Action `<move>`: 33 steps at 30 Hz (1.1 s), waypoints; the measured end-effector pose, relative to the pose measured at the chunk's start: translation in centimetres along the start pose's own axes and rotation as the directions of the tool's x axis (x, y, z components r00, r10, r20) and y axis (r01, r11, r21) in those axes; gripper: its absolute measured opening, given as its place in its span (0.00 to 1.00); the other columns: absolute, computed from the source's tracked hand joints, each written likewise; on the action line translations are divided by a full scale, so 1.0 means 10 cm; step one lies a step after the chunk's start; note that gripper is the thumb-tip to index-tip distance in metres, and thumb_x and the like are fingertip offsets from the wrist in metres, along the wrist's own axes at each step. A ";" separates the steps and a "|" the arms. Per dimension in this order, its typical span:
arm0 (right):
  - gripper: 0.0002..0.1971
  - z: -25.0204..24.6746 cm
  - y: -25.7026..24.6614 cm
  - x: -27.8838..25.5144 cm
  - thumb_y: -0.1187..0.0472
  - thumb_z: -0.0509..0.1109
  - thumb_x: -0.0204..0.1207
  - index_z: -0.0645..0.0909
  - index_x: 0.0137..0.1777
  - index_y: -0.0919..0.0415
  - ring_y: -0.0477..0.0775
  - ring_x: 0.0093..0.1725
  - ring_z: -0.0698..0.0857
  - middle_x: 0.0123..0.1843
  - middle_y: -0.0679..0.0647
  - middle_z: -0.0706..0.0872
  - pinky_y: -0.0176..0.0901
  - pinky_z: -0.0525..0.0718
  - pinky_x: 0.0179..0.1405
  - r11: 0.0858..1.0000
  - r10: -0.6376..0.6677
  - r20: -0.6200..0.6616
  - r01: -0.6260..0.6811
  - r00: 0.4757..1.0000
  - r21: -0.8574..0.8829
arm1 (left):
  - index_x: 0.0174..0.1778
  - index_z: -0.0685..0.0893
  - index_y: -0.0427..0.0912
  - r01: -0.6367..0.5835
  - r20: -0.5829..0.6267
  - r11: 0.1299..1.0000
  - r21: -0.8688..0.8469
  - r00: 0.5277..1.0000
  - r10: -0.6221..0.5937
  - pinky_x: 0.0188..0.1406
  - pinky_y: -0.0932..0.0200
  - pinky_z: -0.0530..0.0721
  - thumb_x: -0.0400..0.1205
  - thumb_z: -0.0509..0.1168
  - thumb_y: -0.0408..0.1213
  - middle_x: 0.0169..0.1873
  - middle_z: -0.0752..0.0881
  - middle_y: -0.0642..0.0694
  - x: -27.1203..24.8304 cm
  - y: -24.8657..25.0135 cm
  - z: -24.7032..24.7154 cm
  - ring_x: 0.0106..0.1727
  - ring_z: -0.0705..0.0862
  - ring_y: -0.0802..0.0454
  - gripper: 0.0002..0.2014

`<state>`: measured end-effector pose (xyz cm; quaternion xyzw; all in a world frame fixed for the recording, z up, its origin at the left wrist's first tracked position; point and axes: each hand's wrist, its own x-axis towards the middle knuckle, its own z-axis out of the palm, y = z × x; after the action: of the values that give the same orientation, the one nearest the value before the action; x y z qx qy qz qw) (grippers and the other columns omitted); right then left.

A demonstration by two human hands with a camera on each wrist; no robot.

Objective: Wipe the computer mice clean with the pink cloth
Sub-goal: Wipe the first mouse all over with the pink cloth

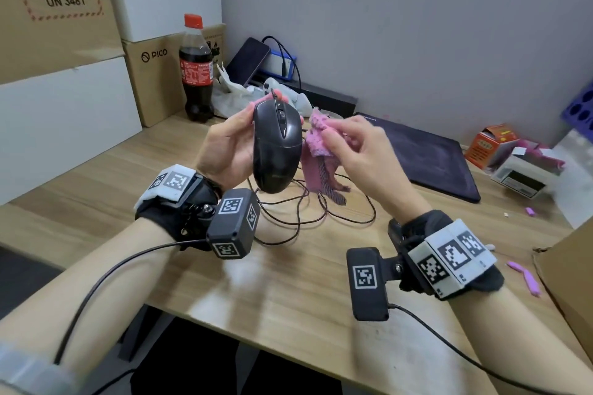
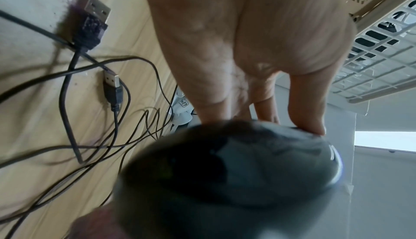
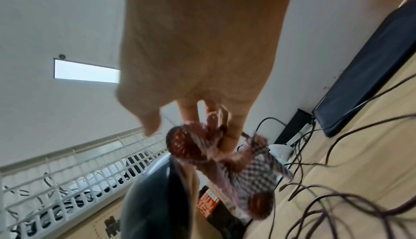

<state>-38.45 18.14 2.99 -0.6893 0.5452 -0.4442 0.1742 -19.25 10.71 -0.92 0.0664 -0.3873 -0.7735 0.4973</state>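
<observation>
My left hand (image 1: 231, 144) grips a black wired mouse (image 1: 276, 144) upright above the desk, buttons and wheel facing me; its cable hangs to the table. In the left wrist view the mouse (image 2: 236, 180) fills the lower frame, with my fingers (image 2: 308, 111) curled over its far edge. My right hand (image 1: 356, 151) pinches the bunched pink cloth (image 1: 316, 151) just to the right of the mouse, at its side; whether it touches is unclear. The rest of the cloth (image 3: 243, 162) hangs below my fingertips beside the mouse (image 3: 153, 203).
Tangled cables (image 1: 305, 212) and USB plugs (image 2: 112, 86) lie on the wooden desk (image 1: 288, 282). A cola bottle (image 1: 196, 74), cardboard boxes (image 1: 154, 74) and a phone (image 1: 247, 61) stand at the back left. A dark mouse pad (image 1: 430, 160) and small boxes (image 1: 491, 144) lie right.
</observation>
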 end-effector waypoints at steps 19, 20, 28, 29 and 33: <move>0.20 0.01 0.16 -0.04 0.70 0.61 0.84 0.81 0.71 0.55 0.44 0.46 0.79 0.55 0.52 0.73 0.19 0.78 0.39 0.975 -0.161 0.090 0.173 0.983 -0.141 | 0.67 0.78 0.38 0.085 -0.114 0.996 -0.008 0.990 -0.085 0.74 0.45 0.75 0.85 0.59 0.42 0.64 0.81 0.41 0.15 -0.04 -0.13 0.71 0.77 0.45 0.17; 0.22 0.04 0.11 -0.02 0.72 0.60 0.83 0.78 0.74 0.55 0.46 0.45 0.79 0.56 0.52 0.72 0.18 0.76 0.38 0.973 -0.187 0.101 0.199 0.977 -0.121 | 0.70 0.76 0.36 0.084 -0.126 0.996 0.001 0.988 -0.083 0.76 0.44 0.73 0.86 0.59 0.42 0.69 0.79 0.38 0.15 -0.06 -0.13 0.75 0.74 0.43 0.19; 0.32 0.19 0.05 -0.03 0.77 0.58 0.81 0.66 0.82 0.51 0.58 0.58 0.76 0.60 0.57 0.69 0.48 0.83 0.55 0.923 -0.235 0.320 0.314 0.918 -0.223 | 0.81 0.65 0.31 0.094 -0.158 0.993 0.077 0.984 -0.081 0.75 0.42 0.74 0.88 0.56 0.43 0.76 0.70 0.26 0.11 -0.07 -0.08 0.78 0.70 0.34 0.28; 0.33 0.17 0.07 -0.01 0.77 0.58 0.80 0.66 0.82 0.51 0.59 0.55 0.76 0.58 0.57 0.68 0.41 0.82 0.47 0.930 -0.195 0.311 0.276 0.930 -0.243 | 0.81 0.65 0.30 0.080 -0.165 0.993 0.084 0.984 -0.065 0.75 0.43 0.75 0.87 0.56 0.42 0.76 0.71 0.27 0.09 -0.08 -0.07 0.78 0.71 0.35 0.28; 0.30 0.09 0.09 0.02 0.78 0.59 0.77 0.71 0.78 0.56 0.57 0.48 0.76 0.53 0.53 0.66 0.35 0.77 0.36 0.948 -0.084 0.229 0.149 0.970 -0.283 | 0.75 0.72 0.29 0.028 -0.149 0.998 0.054 0.989 -0.019 0.65 0.48 0.83 0.87 0.57 0.38 0.72 0.75 0.30 0.07 -0.09 -0.02 0.71 0.79 0.40 0.22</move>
<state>-38.28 17.45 1.90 -0.7825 0.5420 -0.2898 0.0994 -20.13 10.22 -1.50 0.1421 -0.3698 -0.7611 0.5136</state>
